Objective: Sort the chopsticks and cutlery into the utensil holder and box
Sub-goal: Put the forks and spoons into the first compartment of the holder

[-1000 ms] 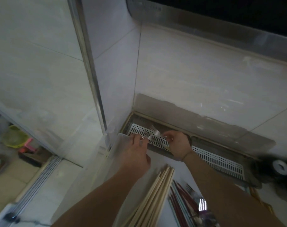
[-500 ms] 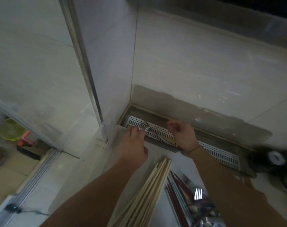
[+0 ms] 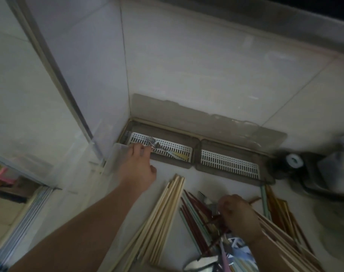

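Observation:
A long grey box (image 3: 196, 154) with two white slotted trays lies open against the wall. A metal fork (image 3: 157, 146) lies in its left tray. My left hand (image 3: 136, 165) reaches to the fork's tines, fingertips touching them at the tray's near edge. My right hand (image 3: 238, 214) is down over a mixed pile of cutlery and dark red chopsticks (image 3: 198, 214), fingers curled into it; what it holds is hidden. A bundle of pale wooden chopsticks (image 3: 163, 211) lies between my arms. Another fork (image 3: 203, 196) pokes out of the pile.
The box's translucent lid (image 3: 206, 116) leans open against the tiled wall. A metal-edged panel (image 3: 55, 75) stands on the left. A dark appliance with a white knob (image 3: 294, 160) sits at the right. More pale and brown chopsticks (image 3: 281, 214) lie beyond my right hand.
My right hand has left the box and dropped back onto the cutlery pile. The fork now lies in the left tray, with my left hand still at its tines.

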The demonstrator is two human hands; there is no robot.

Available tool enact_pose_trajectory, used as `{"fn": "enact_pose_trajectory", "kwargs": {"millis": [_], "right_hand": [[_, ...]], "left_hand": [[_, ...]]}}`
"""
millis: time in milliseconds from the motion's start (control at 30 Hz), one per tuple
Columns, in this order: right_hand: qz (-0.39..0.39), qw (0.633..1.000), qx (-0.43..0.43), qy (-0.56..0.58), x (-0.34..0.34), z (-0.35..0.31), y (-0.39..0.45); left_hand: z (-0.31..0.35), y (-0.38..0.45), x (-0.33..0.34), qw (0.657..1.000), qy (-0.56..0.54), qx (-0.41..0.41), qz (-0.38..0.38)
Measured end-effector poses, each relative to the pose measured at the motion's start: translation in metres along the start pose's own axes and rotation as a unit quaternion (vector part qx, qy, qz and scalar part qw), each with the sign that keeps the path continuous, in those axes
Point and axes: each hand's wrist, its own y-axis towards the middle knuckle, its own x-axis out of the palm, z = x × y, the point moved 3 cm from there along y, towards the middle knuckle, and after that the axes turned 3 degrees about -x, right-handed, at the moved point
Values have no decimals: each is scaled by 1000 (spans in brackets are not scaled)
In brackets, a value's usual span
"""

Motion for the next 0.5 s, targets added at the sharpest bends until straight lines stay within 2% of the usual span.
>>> {"fn": "enact_pose_trajectory", "kwargs": {"millis": [100,233,333,433,500], "right_hand": [[31,998,23,49,-2,2,-1],[-1,994,46,98,-14,-13,-1],[-27,978,75,193,-27,-30,5],[-11,954,-17,300,-48,-58,21],[50,924,-49,375,-65,-72,35]], "left_hand": [[-2,0,-2,1000,-5,1,-6],[-5,1,-4,1000,-11,7,-11],[-3,0,-4,1000,5,3,-20],[-3,-1,-7,1000,1,5,-18],[-3,-1,-8,1000,2,8,-17]]}}
